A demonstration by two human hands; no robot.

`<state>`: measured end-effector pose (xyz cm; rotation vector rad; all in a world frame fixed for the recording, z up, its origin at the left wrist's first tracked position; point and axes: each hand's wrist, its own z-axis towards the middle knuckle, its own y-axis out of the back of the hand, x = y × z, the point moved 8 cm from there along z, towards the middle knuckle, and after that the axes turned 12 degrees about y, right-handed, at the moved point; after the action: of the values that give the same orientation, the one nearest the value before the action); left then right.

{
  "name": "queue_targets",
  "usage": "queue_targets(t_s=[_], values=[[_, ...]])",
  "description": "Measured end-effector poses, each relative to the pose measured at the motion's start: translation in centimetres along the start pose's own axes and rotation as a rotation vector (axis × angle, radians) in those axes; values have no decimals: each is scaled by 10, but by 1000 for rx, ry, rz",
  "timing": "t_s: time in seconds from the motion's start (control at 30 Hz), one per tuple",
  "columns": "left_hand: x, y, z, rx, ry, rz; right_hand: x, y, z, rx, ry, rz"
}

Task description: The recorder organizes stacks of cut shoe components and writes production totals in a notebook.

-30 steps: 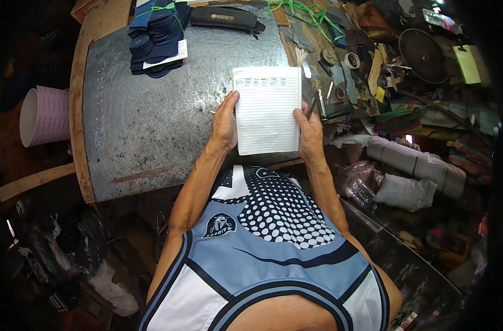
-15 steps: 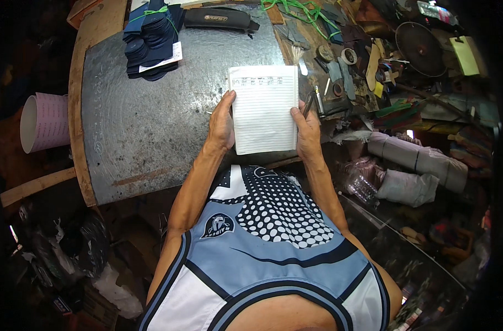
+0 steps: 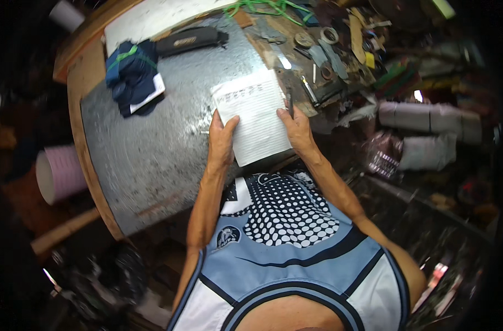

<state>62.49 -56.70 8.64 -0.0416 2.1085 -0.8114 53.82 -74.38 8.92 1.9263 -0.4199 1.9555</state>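
Note:
A white lined notepad (image 3: pixel 256 124) with small dark writing along its top is held up over the near edge of the workbench, slightly tilted. My left hand (image 3: pixel 222 138) grips its left side, with the thumb lying on the page and the fingers out of sight behind it. On the other side my right hand (image 3: pixel 299 131) pinches the right edge, its thumb at the paper. A dark pen (image 3: pixel 289 102) sticks up from between the fingers of that same hand.
The grey-topped bench (image 3: pixel 168 143) has a wooden rim. On it lie a tied stack of dark blue cut pieces (image 3: pixel 131 71), a black zip case (image 3: pixel 192 41), tape rolls (image 3: pixel 329 36), a utility knife (image 3: pixel 309 91) and green string (image 3: pixel 262 7). Wrapped bundles (image 3: pixel 428 118) sit to the right.
The head view has turned and shifted, so the bench looks rotated. The notepad is now tilted, its top leaning left. My left thumb has come from the pad's edge onto the page.

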Motion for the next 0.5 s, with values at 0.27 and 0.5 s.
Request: queue_targets(t_s=[0.27,0.5], values=[[14,6,6,-41,11,-22,19,0,5,-17,64,-170],[14,-13,14,-55,38,30,22,18,12,-62,41,-167]])
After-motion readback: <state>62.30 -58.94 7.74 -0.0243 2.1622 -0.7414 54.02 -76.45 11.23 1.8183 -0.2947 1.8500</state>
